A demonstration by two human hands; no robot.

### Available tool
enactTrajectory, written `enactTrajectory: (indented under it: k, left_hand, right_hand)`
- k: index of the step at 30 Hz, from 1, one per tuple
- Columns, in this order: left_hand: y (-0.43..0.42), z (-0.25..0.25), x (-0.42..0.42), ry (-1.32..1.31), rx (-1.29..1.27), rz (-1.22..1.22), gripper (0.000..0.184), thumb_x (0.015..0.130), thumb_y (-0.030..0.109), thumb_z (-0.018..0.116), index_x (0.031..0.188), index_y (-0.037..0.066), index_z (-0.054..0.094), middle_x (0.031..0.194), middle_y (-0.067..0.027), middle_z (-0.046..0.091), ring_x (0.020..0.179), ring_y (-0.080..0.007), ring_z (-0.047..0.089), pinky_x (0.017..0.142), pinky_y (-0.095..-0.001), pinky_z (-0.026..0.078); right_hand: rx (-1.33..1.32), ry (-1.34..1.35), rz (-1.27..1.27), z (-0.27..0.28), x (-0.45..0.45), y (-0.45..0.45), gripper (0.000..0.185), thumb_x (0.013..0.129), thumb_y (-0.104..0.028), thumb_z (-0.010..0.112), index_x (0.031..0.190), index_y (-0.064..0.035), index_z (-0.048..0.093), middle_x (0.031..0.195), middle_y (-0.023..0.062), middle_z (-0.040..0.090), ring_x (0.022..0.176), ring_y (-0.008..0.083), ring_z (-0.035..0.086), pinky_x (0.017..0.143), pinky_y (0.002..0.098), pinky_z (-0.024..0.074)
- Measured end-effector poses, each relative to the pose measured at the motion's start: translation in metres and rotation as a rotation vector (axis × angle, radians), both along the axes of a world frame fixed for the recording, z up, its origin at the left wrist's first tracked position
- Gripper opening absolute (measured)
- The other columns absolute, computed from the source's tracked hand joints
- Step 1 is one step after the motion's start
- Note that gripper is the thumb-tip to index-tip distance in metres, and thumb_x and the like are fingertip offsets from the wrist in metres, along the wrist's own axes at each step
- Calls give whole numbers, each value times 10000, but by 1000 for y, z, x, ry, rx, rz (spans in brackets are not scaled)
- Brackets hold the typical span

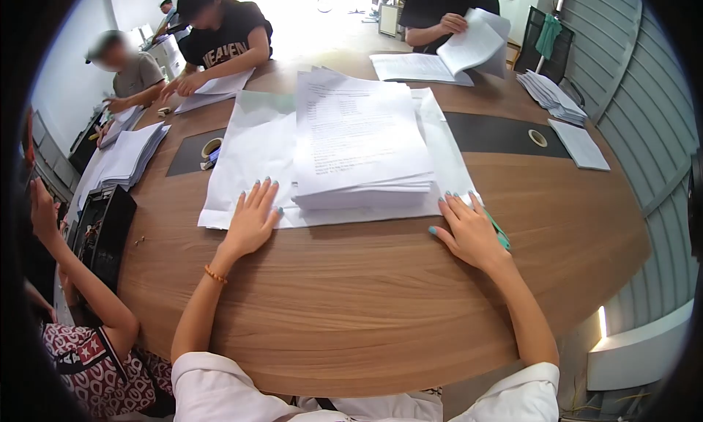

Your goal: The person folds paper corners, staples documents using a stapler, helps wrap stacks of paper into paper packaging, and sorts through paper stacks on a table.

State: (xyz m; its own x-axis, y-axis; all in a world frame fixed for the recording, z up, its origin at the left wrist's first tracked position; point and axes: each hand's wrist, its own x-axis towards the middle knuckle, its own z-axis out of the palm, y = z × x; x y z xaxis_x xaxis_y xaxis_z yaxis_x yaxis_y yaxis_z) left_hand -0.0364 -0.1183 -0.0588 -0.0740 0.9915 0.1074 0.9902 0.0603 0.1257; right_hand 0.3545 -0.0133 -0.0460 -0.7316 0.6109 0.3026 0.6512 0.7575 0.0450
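A thick stack of printed paper sheets (359,136) lies in the middle of a large white wrapping sheet (253,158) on the wooden table. My left hand (254,218) rests flat, fingers spread, on the wrapping sheet's near left part, just left of the stack. Flat near the sheet's right corner is my right hand (470,231), its fingers apart, to the right of the stack. A green-handled tool (500,231) lies partly beneath my right hand; its kind is hidden. Neither hand grips anything.
Tape rolls (211,146) (537,138) lie left and right. Paper piles (132,154) (553,98) stand along both sides. A black box (106,228) sits at the left edge. Co-workers handle papers across the table (351,290); another person's arm (91,283) is close on my left.
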Motion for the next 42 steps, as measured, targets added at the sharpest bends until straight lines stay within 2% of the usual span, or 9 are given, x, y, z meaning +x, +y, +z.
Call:
enactTrajectory:
  k: [16,19,22,24,26,28,30,38,42]
  left_hand:
    - [-128,30,83,-95,-112,-8,574,868,235,439,1358,22,230,1423,-180,199,1324,-342,161,1057,-489,125]
    - [-137,47,76,-104,-315,-43,586,886,299,442,1351,4,242,1415,-195,211,1322,-324,183,1056,-471,153]
    - [-110,70,36,-456,-205,-11,606,904,309,416,1379,14,183,1442,-175,161,1342,-292,140,1076,-419,131]
    - [-63,76,7,-756,43,-95,653,913,372,396,1394,20,128,1459,-163,99,1354,-257,92,1089,-375,82]
    - [-17,109,23,-1073,37,182,726,905,429,399,1394,6,68,1469,-153,30,1358,-250,34,1090,-370,41]
    - [35,94,19,-993,133,201,811,891,468,413,1377,-41,9,1461,-181,-29,1357,-263,-19,1090,-360,16]
    - [87,63,21,-727,231,139,824,897,435,419,1358,-78,-32,1447,-219,-64,1351,-291,-53,1090,-360,20]
    - [132,33,34,-1000,183,90,693,907,248,383,1373,-33,-46,1421,-275,101,1338,-355,77,1078,-368,108]
    - [133,14,39,-1243,209,93,704,906,243,346,1372,4,-124,1431,-259,97,1351,-294,75,1071,-338,115]
  right_hand:
    - [-127,-110,-2,21,57,-92,554,765,-311,634,1145,67,495,1195,229,496,1141,334,460,1003,474,291]
    - [-162,-111,16,32,63,-93,508,757,-287,641,1133,34,523,1175,194,522,1121,303,483,986,473,315]
    - [-348,33,44,52,69,-68,399,763,-200,625,1107,-9,560,1103,170,570,1051,311,527,961,424,359]
    - [-420,471,-35,57,54,-39,321,819,-182,562,1091,-11,573,1048,150,603,1006,280,561,925,355,399]
    - [-722,867,-96,69,25,-5,350,882,-237,490,1147,-14,540,1093,126,589,1033,225,549,873,299,424]
    - [-849,1108,-214,46,3,54,444,910,-306,448,1228,5,464,1151,131,554,1064,191,521,858,273,414]
    - [-870,984,-299,34,-24,84,551,898,-333,466,1289,40,362,1237,168,483,1125,225,474,909,280,373]
    - [-810,897,-107,8,-80,91,597,892,-214,483,1347,60,211,1287,249,394,1183,278,410,975,287,317]
    - [-887,938,-99,11,-82,84,585,896,-210,475,1341,66,215,1283,248,397,1174,282,421,974,292,321]
